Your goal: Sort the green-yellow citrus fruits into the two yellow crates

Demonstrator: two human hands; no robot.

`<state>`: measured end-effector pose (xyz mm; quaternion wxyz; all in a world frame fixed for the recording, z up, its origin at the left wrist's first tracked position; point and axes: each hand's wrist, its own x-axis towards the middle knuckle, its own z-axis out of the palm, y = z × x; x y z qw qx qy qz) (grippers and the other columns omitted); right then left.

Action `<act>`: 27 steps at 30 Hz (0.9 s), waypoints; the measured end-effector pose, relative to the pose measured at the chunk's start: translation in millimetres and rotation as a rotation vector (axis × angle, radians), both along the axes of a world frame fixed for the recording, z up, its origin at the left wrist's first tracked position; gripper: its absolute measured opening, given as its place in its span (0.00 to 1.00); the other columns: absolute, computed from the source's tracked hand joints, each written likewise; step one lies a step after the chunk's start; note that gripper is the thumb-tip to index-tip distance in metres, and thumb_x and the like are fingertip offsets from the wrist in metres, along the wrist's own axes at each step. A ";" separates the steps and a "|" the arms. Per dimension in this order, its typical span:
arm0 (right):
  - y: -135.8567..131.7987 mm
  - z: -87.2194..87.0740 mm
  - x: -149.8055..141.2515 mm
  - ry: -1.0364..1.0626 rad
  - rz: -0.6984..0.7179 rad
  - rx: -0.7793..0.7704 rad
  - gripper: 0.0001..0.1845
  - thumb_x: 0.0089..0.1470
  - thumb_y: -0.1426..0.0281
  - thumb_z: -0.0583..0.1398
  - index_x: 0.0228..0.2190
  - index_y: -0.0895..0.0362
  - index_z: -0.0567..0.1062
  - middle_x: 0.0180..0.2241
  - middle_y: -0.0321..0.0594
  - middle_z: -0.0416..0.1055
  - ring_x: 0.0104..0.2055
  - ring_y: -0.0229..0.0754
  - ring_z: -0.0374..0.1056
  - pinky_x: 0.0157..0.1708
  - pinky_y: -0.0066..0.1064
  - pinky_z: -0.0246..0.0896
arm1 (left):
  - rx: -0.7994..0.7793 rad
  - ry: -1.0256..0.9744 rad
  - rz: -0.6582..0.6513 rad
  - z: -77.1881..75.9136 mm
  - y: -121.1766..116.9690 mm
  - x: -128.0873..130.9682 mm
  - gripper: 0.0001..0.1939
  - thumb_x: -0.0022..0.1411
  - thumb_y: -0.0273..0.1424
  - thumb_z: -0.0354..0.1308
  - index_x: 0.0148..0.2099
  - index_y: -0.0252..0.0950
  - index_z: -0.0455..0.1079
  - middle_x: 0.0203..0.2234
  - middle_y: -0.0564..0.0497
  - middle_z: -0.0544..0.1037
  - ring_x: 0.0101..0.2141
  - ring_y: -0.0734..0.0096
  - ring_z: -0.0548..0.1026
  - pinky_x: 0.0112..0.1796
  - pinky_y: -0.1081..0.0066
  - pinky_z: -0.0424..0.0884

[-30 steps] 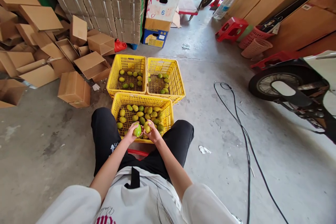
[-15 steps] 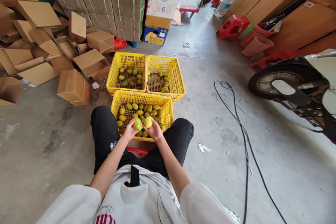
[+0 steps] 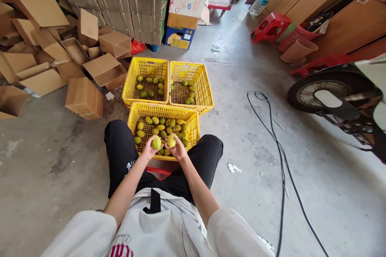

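My left hand (image 3: 148,150) is closed around a yellow-green lemon (image 3: 156,142). In my right hand (image 3: 180,151) sits a paler yellow lemon (image 3: 171,141), gripped by the fingers. Both hands are side by side above the near yellow crate (image 3: 132,112), which stands between my knees. Several green and yellow lemons (image 3: 161,127) lie in that crate, some of them hidden under my hands. Behind it, the left rear crate (image 3: 128,84) and the right rear crate (image 3: 208,88) hold several lemons each, mostly green in the right one.
Empty cardboard boxes (image 3: 84,94) are heaped at the left, near stacked bundled cardboard (image 3: 120,4). A black cable (image 3: 276,140) runs along the floor at my right. Farther right are a motorbike wheel (image 3: 319,94), a red stool (image 3: 271,27) and pink baskets (image 3: 299,50).
Both lemons have turned a little in my fingers, and the left one shows a yellower side. My hands stay in nearly the same place; the view has shifted slightly.
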<state>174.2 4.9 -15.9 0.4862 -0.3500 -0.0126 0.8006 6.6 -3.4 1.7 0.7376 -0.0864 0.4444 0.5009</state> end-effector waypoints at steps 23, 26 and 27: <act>5.6 -8.8 -3.1 -0.104 -0.070 -0.285 0.07 0.65 0.67 0.61 0.35 0.58 0.76 0.30 0.43 0.78 0.31 0.41 0.77 0.31 0.30 0.80 | -0.076 0.027 -0.043 -4.3 0.4 1.5 0.03 0.66 0.30 0.59 0.41 0.36 0.72 0.29 0.48 0.80 0.28 0.67 0.81 0.32 0.68 0.80; 9.3 -11.9 0.2 -0.087 -0.163 -0.294 0.12 0.65 0.61 0.57 0.37 0.56 0.75 0.31 0.45 0.78 0.35 0.46 0.78 0.37 0.42 0.82 | -0.086 0.005 0.062 -5.7 3.0 -0.4 0.09 0.68 0.33 0.54 0.40 0.36 0.73 0.28 0.46 0.79 0.32 0.61 0.82 0.38 0.60 0.81; 10.4 -12.6 1.9 -0.081 -0.191 -0.295 0.13 0.65 0.61 0.55 0.38 0.56 0.74 0.32 0.46 0.79 0.37 0.48 0.79 0.39 0.46 0.82 | -0.094 0.005 0.096 -6.1 3.7 -1.2 0.10 0.68 0.33 0.52 0.40 0.36 0.73 0.28 0.46 0.79 0.34 0.59 0.82 0.40 0.58 0.81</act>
